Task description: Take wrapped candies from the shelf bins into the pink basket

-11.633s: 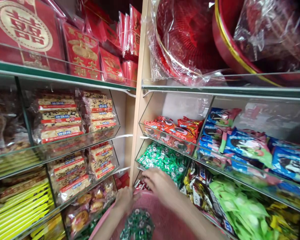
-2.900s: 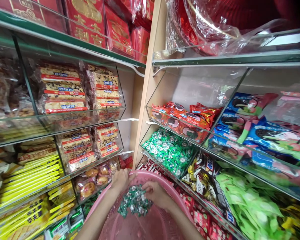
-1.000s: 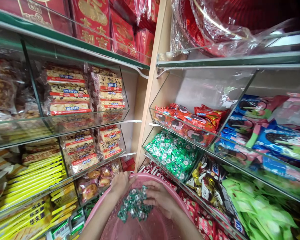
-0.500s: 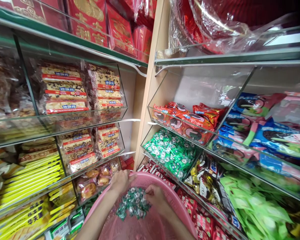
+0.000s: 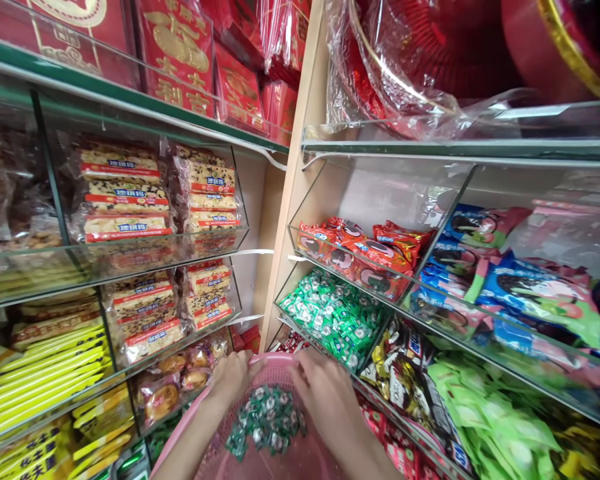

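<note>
I look down at a pink plastic basket (image 5: 274, 363) held low in front of corner shelves. A heap of small green wrapped candies (image 5: 267, 420) lies in it. My left hand (image 5: 230, 380) is closed on the basket's far rim. My right hand (image 5: 327, 393) hovers palm down over the right side of the basket, its fingers bent together near the rim; what is under them is hidden. Just above it, a glass bin (image 5: 280, 313) on the right shelf holds more of the same green candies (image 5: 330, 313).
Glass-fronted bins on the right hold red snack packets (image 5: 365, 257), blue packets (image 5: 505, 283), brown-gold packets (image 5: 405, 363) and light-green packets (image 5: 480, 413). The left shelves carry wrapped cake bars (image 5: 125, 193) and yellow packs (image 5: 40, 373). Above are red envelopes (image 5: 177, 47) and plastic-wrapped red basins (image 5: 405, 60).
My right hand has risen from the candy heap to the basket's far right rim. The view has tilted up slightly. My left hand keeps its grip on the rim.
</note>
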A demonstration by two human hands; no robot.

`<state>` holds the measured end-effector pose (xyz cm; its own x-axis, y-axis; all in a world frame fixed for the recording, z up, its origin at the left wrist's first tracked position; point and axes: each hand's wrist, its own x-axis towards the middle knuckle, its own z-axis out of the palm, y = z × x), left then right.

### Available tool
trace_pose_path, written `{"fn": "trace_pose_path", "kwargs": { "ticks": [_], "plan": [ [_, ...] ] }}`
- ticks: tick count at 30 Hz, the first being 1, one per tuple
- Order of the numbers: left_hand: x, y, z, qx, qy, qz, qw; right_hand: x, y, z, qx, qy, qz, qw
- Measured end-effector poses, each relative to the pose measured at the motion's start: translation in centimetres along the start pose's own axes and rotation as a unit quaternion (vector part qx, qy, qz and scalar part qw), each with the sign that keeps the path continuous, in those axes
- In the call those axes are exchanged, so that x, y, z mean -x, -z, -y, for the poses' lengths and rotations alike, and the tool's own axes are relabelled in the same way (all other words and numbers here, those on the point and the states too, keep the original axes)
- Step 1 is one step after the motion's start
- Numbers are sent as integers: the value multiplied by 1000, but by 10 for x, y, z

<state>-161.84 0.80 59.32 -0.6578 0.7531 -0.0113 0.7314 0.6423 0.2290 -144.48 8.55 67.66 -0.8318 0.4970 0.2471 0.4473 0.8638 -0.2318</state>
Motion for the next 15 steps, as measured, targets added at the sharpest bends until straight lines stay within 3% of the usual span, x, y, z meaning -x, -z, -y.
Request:
{"fn": "trace_pose_path", "kwargs": {
  "ticks": [2,5,9,15],
  "plan": [
    [0,1,2,-2,2,-1,1000,-7,31,-5,49,1,-36,998],
    [1,1,5,-3,4,4,1000,-16,54,-19,173,-35,-63,982],
    [3,3,6,0,12,9,1000,-21,54,-31,271,-69,-14,960],
    [5,3,7,6,26,7,1000,-24,47,-34,292,-66,4,954]
  ]
}}
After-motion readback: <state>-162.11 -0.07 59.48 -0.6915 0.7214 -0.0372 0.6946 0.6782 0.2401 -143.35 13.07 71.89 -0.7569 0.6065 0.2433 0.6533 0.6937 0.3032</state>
